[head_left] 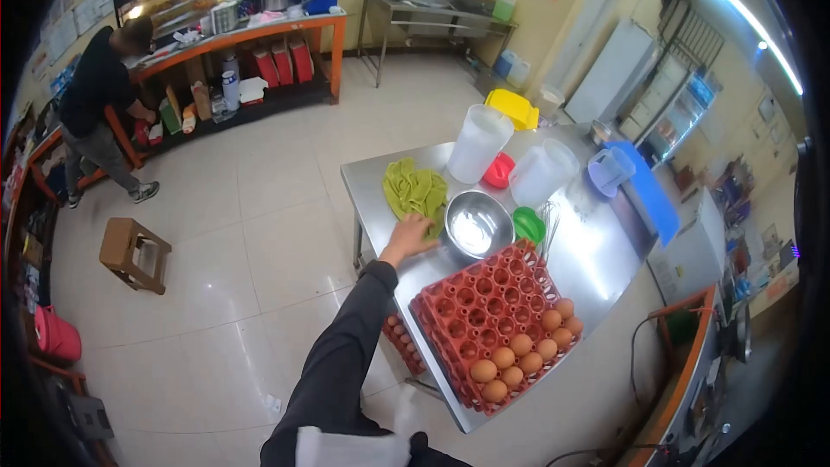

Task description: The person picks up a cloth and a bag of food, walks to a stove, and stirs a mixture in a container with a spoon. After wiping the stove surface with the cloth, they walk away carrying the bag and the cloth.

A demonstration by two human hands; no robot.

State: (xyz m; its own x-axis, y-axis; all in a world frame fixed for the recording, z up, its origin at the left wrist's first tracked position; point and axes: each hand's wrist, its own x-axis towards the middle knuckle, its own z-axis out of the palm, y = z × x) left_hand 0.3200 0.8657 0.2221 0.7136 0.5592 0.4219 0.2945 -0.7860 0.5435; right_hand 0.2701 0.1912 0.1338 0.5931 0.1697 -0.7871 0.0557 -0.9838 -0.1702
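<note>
My left hand reaches over the near left part of the steel table, its fingers closed on the lower edge of a crumpled green cloth. Just right of the fingers stands a shiny metal bowl; I see no food in it. Nearer to me lies a stack of red egg trays, with several brown eggs along the near right side of the top one. Beside the bowl are a small green bowl and a wire whisk. My right hand is out of view.
Two translucent jugs, a red bowl, a yellow container and another jug stand farther back. More eggs sit below the table. A brown stool is on the floor; another person bends at the left counter.
</note>
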